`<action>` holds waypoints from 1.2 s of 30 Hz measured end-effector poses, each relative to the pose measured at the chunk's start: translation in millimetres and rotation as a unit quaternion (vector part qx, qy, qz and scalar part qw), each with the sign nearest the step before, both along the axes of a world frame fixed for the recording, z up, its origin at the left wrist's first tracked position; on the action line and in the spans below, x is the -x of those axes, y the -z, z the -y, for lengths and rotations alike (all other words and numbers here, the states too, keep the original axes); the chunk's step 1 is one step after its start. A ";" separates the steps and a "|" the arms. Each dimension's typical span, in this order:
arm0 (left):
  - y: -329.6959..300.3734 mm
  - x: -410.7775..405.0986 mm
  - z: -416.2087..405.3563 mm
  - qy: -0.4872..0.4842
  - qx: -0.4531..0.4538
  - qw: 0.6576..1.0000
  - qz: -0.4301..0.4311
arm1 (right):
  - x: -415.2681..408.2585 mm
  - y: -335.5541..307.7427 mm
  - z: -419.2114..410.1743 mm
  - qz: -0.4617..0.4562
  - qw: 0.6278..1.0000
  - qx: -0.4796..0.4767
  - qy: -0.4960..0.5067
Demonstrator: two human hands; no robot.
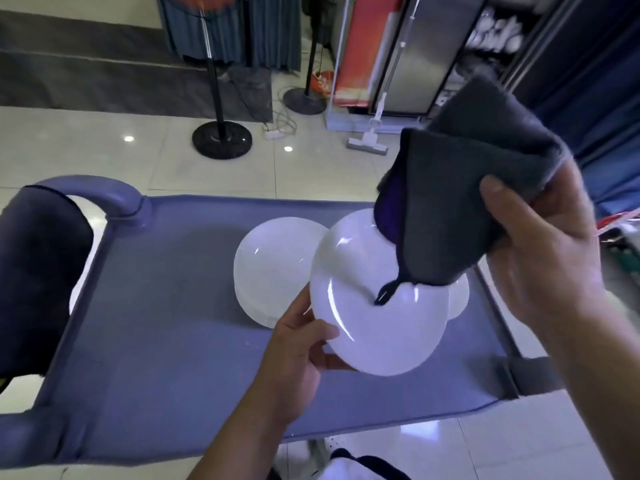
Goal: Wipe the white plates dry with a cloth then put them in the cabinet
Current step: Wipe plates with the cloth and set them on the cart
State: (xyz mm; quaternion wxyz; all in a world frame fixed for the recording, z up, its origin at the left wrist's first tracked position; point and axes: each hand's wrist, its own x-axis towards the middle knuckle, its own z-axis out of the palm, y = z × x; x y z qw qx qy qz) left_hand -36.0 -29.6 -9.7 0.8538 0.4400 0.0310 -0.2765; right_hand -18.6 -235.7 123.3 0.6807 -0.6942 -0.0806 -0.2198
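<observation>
So my left hand pinches the plate at about its 8 o'clock edge, thumb on the rim and fingers curled under, tilting the face up toward me — I guess so the cloth can get at it. My right hand grips the folded grey cloth up at 2 o'clock, thumb clamped over it; the lower corner and its little loop hang over the plate's face, whether touching I can't tell. A stack of white plates sits on the blue cart at 10 o'clock from the held one, another peeking out at 3. The cabinet with dishes is far off at 1 o'clock — a mop and fan stands stand on the floor toward it.
</observation>
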 end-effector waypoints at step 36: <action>2.8 -22.2 -4.7 0.013 -0.041 0.999 -0.003 | 71.2 41.8 -7.8 -0.413 0.883 -0.218 -0.047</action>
